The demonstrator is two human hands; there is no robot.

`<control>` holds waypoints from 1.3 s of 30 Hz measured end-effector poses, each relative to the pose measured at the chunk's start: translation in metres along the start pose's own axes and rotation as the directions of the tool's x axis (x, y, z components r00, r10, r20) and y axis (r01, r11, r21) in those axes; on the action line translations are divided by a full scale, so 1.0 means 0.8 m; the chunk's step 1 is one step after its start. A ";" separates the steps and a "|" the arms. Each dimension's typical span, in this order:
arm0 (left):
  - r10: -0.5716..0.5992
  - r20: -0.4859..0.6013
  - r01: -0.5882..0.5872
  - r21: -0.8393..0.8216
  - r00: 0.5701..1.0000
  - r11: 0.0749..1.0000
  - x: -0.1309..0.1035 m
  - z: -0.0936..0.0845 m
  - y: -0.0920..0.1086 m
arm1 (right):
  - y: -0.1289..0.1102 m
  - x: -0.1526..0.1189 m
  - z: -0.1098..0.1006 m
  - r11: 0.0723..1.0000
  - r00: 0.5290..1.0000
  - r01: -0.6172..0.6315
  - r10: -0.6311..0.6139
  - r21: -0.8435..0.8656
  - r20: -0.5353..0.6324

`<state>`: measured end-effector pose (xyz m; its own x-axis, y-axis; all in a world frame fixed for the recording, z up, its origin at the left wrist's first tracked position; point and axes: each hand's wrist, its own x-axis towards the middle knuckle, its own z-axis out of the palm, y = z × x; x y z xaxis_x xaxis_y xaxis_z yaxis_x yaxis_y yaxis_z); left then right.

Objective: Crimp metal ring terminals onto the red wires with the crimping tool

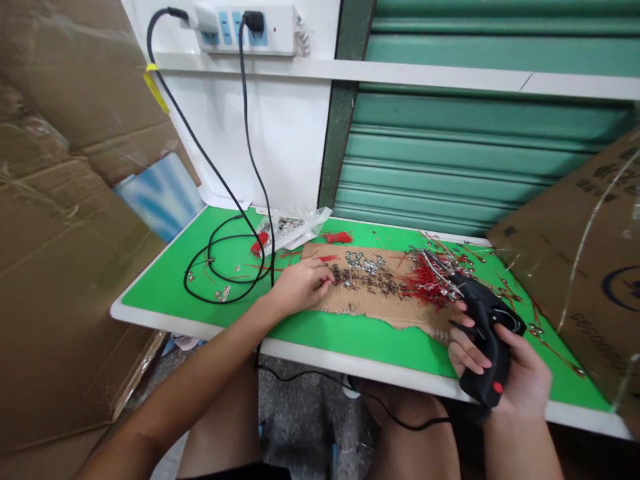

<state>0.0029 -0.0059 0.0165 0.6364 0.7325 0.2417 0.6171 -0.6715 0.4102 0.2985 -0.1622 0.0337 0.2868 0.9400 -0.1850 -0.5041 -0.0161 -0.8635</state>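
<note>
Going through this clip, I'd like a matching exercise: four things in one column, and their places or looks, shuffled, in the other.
Things
1. left hand
2. corded tool
3. power strip
4. plastic bag

Places and looks
A. see-through, near the back edge of the green table
B. at the left end of the cardboard sheet
C. white, mounted above the table
D. black, gripped in the right hand

Right pairs: 1-B, 2-D, 3-C, 4-A
</note>
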 end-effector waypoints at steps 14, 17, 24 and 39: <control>0.012 0.000 -0.012 -0.042 1.000 0.999 -0.004 0.000 -0.003 | -0.001 0.001 0.005 1.000 1.000 -0.006 0.005 -0.014 -0.018; 0.013 0.001 -0.013 -0.050 1.000 0.999 -0.005 0.000 -0.004 | 0.000 0.002 0.003 1.000 1.000 0.000 0.000 -0.011 -0.023; -0.025 -0.010 0.025 -0.017 1.000 1.000 -0.007 -0.001 -0.003 | 0.004 0.004 -0.002 0.997 1.000 0.024 -0.024 -0.068 -0.004; -0.084 -0.098 0.075 -0.086 0.992 0.993 -0.002 0.009 0.003 | 0.016 0.007 0.035 0.892 0.928 -0.353 0.371 -0.283 0.011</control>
<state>0.0062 -0.0094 0.0109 0.5344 0.7935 0.2913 0.6211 -0.6024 0.5014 0.2711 -0.1475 0.0348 0.0701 0.8705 -0.4872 -0.3199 -0.4429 -0.8375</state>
